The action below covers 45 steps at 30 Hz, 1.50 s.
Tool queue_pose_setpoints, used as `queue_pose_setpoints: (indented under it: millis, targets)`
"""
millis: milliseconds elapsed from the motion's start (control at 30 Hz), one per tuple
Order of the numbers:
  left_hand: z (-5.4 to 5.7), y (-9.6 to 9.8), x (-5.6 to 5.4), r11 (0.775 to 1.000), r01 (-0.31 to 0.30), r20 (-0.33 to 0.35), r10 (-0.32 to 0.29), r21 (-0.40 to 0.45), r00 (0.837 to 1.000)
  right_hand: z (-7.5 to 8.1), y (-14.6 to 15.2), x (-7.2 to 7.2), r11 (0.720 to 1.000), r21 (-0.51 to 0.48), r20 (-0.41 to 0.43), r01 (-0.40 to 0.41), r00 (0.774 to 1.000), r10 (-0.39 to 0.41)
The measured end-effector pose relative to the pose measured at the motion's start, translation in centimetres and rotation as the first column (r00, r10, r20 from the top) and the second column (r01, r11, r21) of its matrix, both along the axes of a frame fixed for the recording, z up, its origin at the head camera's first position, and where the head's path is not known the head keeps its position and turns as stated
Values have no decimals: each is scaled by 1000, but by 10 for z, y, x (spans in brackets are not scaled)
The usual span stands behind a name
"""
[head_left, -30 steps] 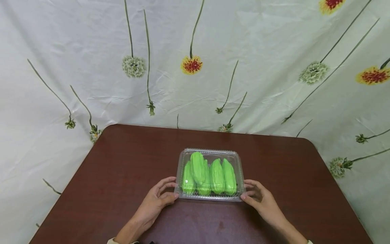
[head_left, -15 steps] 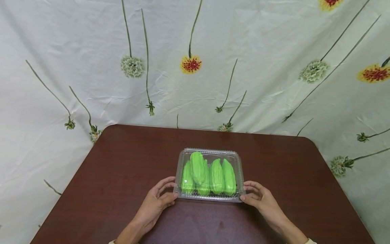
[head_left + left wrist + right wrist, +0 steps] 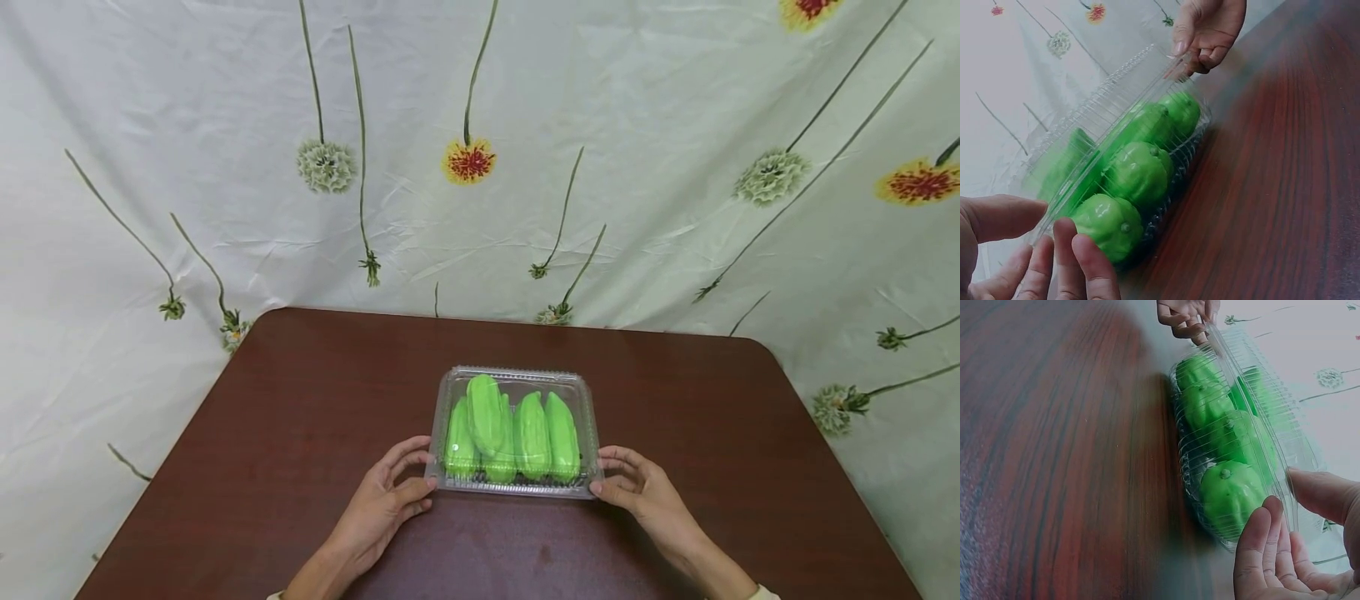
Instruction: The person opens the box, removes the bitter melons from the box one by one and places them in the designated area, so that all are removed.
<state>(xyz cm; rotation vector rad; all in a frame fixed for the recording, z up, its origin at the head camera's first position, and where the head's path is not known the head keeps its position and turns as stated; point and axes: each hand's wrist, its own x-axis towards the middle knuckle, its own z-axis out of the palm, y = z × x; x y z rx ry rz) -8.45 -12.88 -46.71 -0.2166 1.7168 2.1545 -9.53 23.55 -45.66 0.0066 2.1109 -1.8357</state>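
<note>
A lidded clear plastic container (image 3: 517, 490) rests near the middle of the table. Inside lie several bright green, ridged, gourd-like vegetables (image 3: 534, 437), glossy with small stem stubs; one lies on top of the others. My left hand (image 3: 378, 496) pinches the left end of the container's rim between thumb and fingertips. At the opposite end my right hand (image 3: 656, 500) does the same, thumb above the rim. In the left wrist view, the rim (image 3: 1113, 132) runs from one hand to the other. The right wrist view shows the lid down over the rounded vegetable ends (image 3: 1229, 490).
The dark red-brown wooden table (image 3: 315, 392) has rounded far corners. Behind it and along its sides hangs a pale cloth (image 3: 660, 117) printed with flowers and stems. Pale sleeve cuffs show at the bottom edge of the head view.
</note>
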Motion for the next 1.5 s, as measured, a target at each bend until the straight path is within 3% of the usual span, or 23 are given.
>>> queue_pose_setpoints:
  millis: [533,767,1033,1300,1500]
  targets:
    - [0,2,-1,999,26,-15,-26,21,1000,1,1,-1,1000,1,-7,-17,1000,17]
    - [2,9,-2,995,-9,-82,0,-99,997,5,0,0,999,36,14,-28,1000,28]
    - [-1,23,0,946,-133,-172,84,-295,982,4,2,0,997,39,-39,-60,997,61]
    - [-1,27,1,930,-135,-204,66,-342,977,4,2,-1,997,53,-57,-64,996,67]
    - [0,30,3,900,-176,-250,78,-399,965,5,2,-1,995,62,-67,-73,995,77]
